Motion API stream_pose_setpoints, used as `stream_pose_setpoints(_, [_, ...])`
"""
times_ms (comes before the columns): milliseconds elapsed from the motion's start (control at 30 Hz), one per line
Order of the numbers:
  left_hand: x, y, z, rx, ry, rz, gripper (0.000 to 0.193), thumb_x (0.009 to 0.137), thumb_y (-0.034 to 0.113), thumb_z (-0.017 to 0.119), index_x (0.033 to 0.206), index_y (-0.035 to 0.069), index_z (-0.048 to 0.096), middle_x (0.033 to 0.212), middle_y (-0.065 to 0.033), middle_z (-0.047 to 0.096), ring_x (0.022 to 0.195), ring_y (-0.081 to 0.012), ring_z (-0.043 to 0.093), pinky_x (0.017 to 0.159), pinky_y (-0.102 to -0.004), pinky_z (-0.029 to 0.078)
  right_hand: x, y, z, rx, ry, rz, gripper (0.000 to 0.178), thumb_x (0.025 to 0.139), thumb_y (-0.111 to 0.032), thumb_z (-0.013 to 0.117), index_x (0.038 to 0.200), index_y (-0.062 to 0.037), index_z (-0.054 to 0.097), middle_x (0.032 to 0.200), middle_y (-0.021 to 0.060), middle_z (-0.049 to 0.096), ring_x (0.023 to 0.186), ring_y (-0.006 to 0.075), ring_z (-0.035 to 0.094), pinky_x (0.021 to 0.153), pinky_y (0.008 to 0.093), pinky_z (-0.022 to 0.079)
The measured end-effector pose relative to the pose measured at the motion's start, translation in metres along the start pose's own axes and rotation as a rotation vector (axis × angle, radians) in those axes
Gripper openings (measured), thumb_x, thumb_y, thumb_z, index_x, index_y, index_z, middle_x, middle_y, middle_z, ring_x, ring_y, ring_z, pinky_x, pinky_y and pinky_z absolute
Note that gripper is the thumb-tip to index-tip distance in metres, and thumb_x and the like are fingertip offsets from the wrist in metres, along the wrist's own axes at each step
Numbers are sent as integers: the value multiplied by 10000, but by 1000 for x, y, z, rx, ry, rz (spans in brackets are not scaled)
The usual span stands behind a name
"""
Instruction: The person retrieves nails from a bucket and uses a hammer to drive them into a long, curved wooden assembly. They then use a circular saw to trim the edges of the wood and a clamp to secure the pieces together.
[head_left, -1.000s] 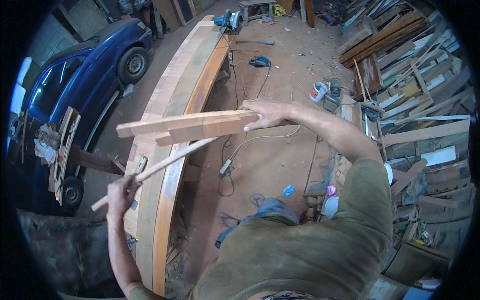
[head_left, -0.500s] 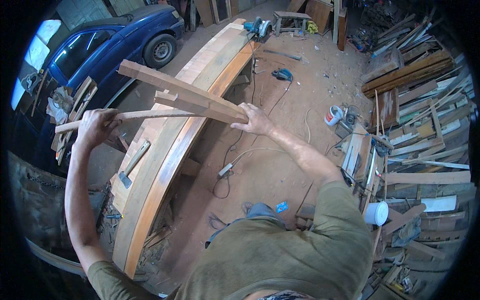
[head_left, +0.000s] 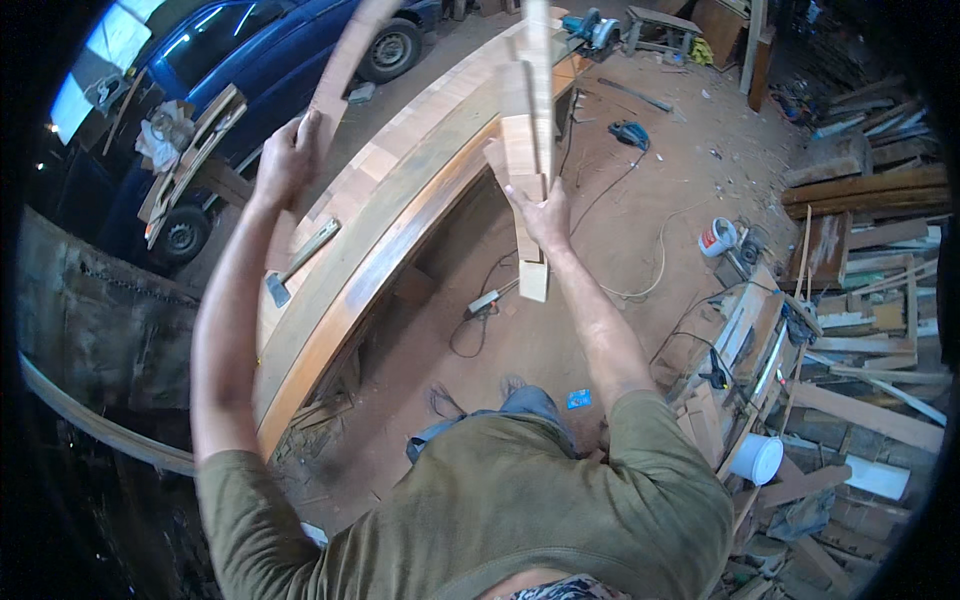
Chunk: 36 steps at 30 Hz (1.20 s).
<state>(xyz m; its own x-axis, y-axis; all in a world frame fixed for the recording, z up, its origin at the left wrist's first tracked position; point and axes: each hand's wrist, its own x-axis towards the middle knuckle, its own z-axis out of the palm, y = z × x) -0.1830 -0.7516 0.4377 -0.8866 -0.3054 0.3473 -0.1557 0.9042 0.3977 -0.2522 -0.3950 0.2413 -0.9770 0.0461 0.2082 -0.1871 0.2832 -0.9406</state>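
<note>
My left hand (head_left: 287, 163) is closed around the lower end of a curved wooden strip (head_left: 348, 62), which rises past the top edge of the picture. In my right hand (head_left: 546, 215) is a bundle of wooden pieces (head_left: 519, 135), gripped near its lower end and standing roughly upright; its far end is blurred and partly out of view. Below both hands lies a long, curved beam of laminated timber (head_left: 415, 165). On its left side rests a short wooden-handled tool with a grey metal head (head_left: 278, 289).
A circular saw (head_left: 592, 32) sits at the beam's far end. A blue power tool (head_left: 629, 133) and a power strip (head_left: 484, 301) with cords lie on the dusty floor. Scrap wood (head_left: 880, 345) and a white bucket (head_left: 757, 459) are at right, a blue car (head_left: 225, 60) at far left.
The curved strip has swung from lying crosswise to pointing upward, and my left hand has moved right and up. My right hand has turned its wooden pieces from slanting left to nearly upright.
</note>
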Motion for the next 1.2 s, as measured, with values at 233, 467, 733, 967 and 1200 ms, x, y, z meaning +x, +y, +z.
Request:
stream_pose_setpoints(233, [-147, -64, 94, -461, 49, -423, 555, 1040, 477, 460, 1019, -31, 684, 825, -224, 701, 767, -273, 699, 723, -413, 524, -20, 5, 42, 646, -247, 439, 552, 847, -359, 813, 1220, -6, 610, 1082, 80, 691, 948, 173, 677, 812, 337, 564])
stream_pose_setpoints(467, [-268, -30, 120, -1383, 109, -868, 789, 1038, 635, 251, 1510, 13, 363, 1481, -169, 456, 1345, -258, 466, 1112, -379, 392, -145, -92, 119, 303, -1019, 297, 734, 877, -388, 775, 1361, 60, 454, 1266, 161, 600, 1142, 204, 600, 968, 356, 508])
stream_pose_setpoints(733, [-401, -154, 62, -1591, 562, -889, 791, 976, 630, 510, 1357, -63, 499, 1280, -160, 592, 1159, -212, 588, 996, -350, 477, -302, -157, 248, 252, -1387, 1, 1055, 870, -423, 766, 1542, 104, 148, 1528, 293, 355, 1399, 318, 413, 1152, 389, 355])
stream_pose_setpoints(967, [-494, -276, -38, -1441, 919, -825, 733, 982, 596, 534, 1308, -61, 524, 1174, -141, 635, 1055, -193, 631, 911, -328, 515, -433, -204, 356, 110, -1916, 260, 926, 837, -444, 794, 1502, 23, 351, 1397, 194, 548, 1294, 279, 535, 1111, 394, 410])
stream_pose_setpoints(1200, [-565, -384, -115, -1472, 933, -949, 790, 993, 698, 336, 1321, 0, 507, 1152, -128, 649, 1036, -190, 661, 903, -361, 541, -546, -275, 426, 193, -1979, 121, 944, 785, -245, 857, 1504, 21, 307, 1387, 166, 528, 1287, 232, 512, 1086, 377, 429])
